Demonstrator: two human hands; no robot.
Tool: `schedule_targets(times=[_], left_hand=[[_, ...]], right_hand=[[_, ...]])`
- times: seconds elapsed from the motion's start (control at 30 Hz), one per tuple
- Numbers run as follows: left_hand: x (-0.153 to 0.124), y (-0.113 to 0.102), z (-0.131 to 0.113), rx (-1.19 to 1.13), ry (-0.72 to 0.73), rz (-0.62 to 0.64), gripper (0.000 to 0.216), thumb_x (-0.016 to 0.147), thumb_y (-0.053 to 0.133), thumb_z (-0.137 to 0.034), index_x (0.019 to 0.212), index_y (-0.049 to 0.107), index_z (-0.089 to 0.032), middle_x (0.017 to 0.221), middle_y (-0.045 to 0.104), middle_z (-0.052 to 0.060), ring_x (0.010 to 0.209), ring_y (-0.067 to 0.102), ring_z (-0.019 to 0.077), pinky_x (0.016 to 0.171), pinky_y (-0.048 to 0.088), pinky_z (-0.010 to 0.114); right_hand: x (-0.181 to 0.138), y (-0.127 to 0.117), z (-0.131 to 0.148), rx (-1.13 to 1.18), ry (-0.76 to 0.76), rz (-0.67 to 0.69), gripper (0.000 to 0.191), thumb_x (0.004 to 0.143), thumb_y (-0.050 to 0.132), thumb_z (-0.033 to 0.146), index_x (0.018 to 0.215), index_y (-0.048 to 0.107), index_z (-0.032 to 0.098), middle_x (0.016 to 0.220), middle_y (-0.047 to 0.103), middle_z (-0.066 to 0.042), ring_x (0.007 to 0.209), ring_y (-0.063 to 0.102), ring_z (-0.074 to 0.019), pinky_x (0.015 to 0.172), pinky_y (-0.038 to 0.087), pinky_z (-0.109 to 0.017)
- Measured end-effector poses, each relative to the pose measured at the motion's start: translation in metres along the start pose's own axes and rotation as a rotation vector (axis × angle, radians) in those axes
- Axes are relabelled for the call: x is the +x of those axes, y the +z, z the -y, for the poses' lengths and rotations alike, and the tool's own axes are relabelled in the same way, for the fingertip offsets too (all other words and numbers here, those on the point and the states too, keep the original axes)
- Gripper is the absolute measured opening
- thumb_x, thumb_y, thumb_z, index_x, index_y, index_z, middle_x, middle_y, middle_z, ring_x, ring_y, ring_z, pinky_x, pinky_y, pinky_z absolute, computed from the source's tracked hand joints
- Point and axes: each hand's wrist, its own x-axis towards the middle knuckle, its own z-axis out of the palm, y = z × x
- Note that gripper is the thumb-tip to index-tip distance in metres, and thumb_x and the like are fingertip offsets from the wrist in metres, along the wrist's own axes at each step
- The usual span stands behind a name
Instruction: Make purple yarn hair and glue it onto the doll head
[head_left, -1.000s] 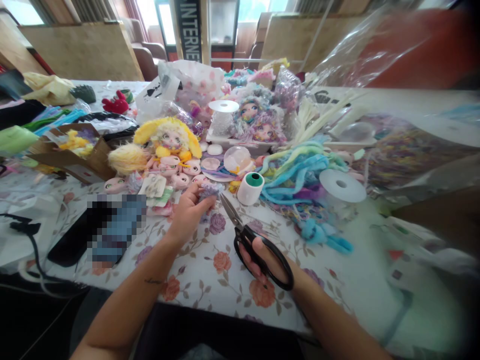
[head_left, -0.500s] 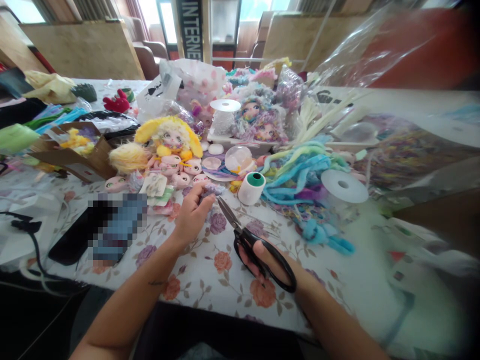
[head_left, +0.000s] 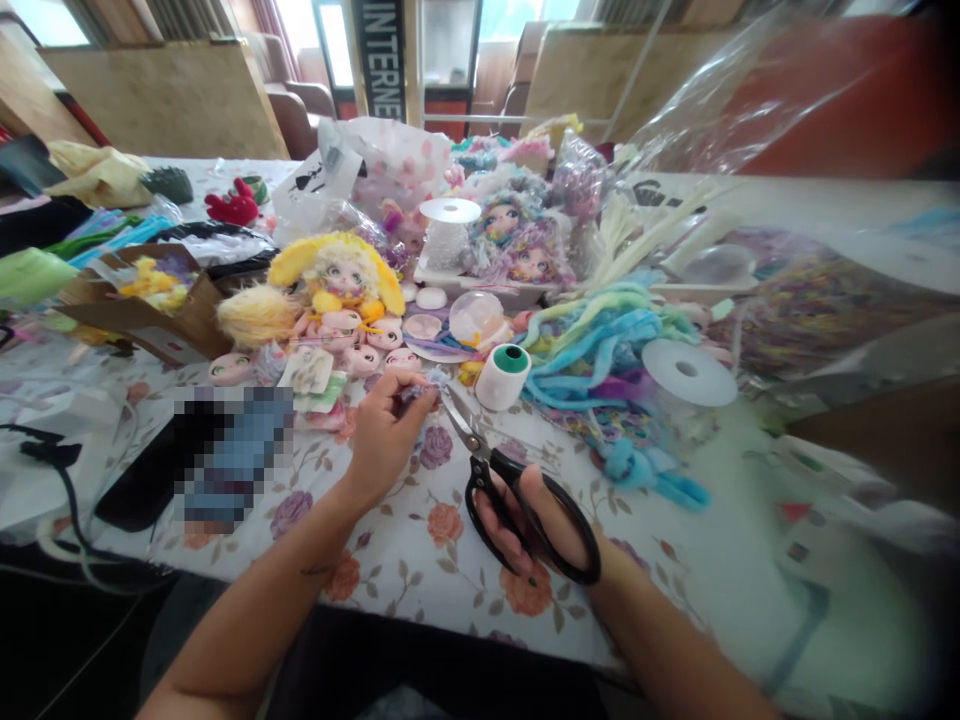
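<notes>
My left hand (head_left: 384,430) pinches a small tuft of purple-grey fluffy yarn (head_left: 427,385) just above the flowered tablecloth (head_left: 420,540). My right hand (head_left: 529,520) is closed through the black handles of a pair of scissors (head_left: 517,480). Their blades are slightly parted and point up-left, with the tips right at the tuft. A white thread spool with a green core (head_left: 501,375) stands just right of the blades.
Doll heads and a yellow-haired doll (head_left: 337,275) crowd the table behind my hands. Blue and green yarn (head_left: 600,345) and a white reel (head_left: 686,372) lie to the right. A dark, pixelated object (head_left: 202,455) lies at left, near a cardboard box (head_left: 139,300).
The scissors have moved closer to the tuft and their blades have parted a little. My left hand has barely moved.
</notes>
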Motion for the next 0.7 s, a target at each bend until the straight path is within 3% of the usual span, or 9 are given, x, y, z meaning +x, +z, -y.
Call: schedule_targets(times=[0.17,0.37,0.57,0.7], left_hand=[[-0.001,0.001,0.004,0.048,0.043,-0.02,0.009,0.084,0.066,-0.026,0.09,0.063,-0.021,0.092,0.066,0.002,0.079,0.06,0.0142,0.07,0.046,0.025],[-0.001,0.002,0.002,0.031,0.056,-0.058,0.012,0.082,0.067,-0.024,0.093,0.065,-0.021,0.091,0.066,0.001,0.08,0.06,0.0142,0.075,0.047,0.026],[0.008,0.001,0.002,-0.385,-0.217,0.012,0.026,0.078,0.072,-0.029,0.099,0.061,-0.019,0.085,0.068,0.001,0.075,0.065,0.0131,0.074,0.053,0.026],[0.009,0.0,0.004,-0.332,-0.212,-0.014,0.027,0.074,0.075,-0.028,0.094,0.061,-0.018,0.083,0.068,0.001,0.072,0.066,0.0133,0.071,0.053,0.026]], right_hand=[[0.002,0.001,0.001,0.023,0.005,0.022,0.078,0.071,0.036,0.093,0.073,0.052,0.016,0.05,0.044,0.005,0.035,0.037,-0.0056,0.033,0.031,-0.018],[-0.002,-0.002,0.003,-0.028,0.058,-0.047,0.078,0.073,0.035,0.093,0.075,0.053,0.017,0.049,0.043,0.006,0.034,0.036,-0.0053,0.032,0.032,-0.017],[-0.004,-0.007,0.0,-0.08,0.086,-0.063,0.079,0.072,0.034,0.093,0.079,0.053,0.017,0.052,0.046,0.005,0.036,0.039,-0.0051,0.033,0.033,-0.016],[-0.003,-0.005,0.002,-0.074,0.046,-0.023,0.077,0.074,0.035,0.091,0.078,0.053,0.016,0.052,0.045,0.005,0.036,0.04,-0.0061,0.032,0.032,-0.017]])
